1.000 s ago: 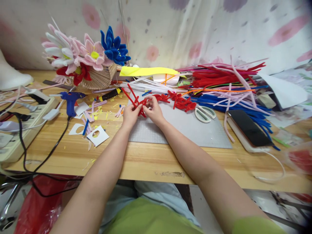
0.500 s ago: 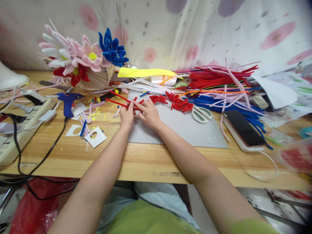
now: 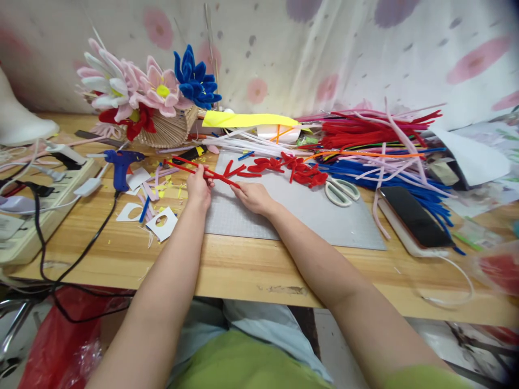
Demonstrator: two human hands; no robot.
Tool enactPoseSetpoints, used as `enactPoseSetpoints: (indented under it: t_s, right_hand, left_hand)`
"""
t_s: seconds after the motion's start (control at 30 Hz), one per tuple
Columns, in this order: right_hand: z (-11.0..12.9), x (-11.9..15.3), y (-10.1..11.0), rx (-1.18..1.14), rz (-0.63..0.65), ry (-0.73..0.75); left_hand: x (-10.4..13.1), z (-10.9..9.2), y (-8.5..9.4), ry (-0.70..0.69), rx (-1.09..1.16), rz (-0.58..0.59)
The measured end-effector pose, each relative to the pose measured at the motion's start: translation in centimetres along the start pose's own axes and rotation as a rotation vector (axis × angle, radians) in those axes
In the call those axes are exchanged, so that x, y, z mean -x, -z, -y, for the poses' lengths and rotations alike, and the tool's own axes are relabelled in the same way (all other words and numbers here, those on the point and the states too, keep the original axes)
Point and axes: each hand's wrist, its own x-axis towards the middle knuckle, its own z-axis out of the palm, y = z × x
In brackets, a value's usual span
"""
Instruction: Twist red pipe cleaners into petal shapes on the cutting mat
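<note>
A red pipe cleaner (image 3: pixel 223 177) stretches between my two hands, bent back on itself at the left. My left hand (image 3: pixel 199 188) grips it partway along, with the doubled ends sticking out past the fingers. The fingertips of my right hand (image 3: pixel 254 198) pinch its right end. Beneath them lies a grey cutting mat (image 3: pixel 243 219). On the mat, just beyond my hands, are several short red pipe cleaner pieces (image 3: pixel 247 174) and a cluster of red looped shapes (image 3: pixel 307 175). White-handled scissors (image 3: pixel 341 192) rest right of that cluster.
A blue glue gun (image 3: pixel 120 170), a power strip (image 3: pixel 52 216) and white cut-out cards (image 3: pixel 162 223) are on the left. Fuzzy flowers (image 3: pixel 162 92) stand behind. Red pipe cleaners (image 3: pixel 365 132), blue ones (image 3: pixel 365 175) and a phone (image 3: pixel 416 216) occupy the right.
My hands have moved apart, the right one sliding along to the pipe cleaner's end, so more of it shows between them. The whole view has shifted slightly.
</note>
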Motion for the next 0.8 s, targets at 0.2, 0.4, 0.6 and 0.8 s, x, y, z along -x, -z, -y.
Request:
enactPoseSetpoints:
  t_s: [0.2, 0.4, 0.6, 0.8]
  right_hand:
    - [-0.2, 0.2, 0.6, 0.087, 0.031, -0.030]
    - [-0.1, 0.6, 0.3, -0.152, -0.128, 0.044]
    - [1.6, -0.1, -1.9, -0.386, -0.173, -0.009]
    - [1.2, -0.7, -1.7, -0.149, -0.101, -0.110]
  left_hand:
    - [-1.0, -0.8, 0.8, -0.060, -0.011, -0.070]
    - [-1.4, -0.2, 0.9, -0.236, -0.084, -0.097]
    - [-0.1, 1.0, 0.0, -0.273, -0.227, 0.052]
    - [0.3, 1.0, -0.3, -0.122, -0.165, 0.118]
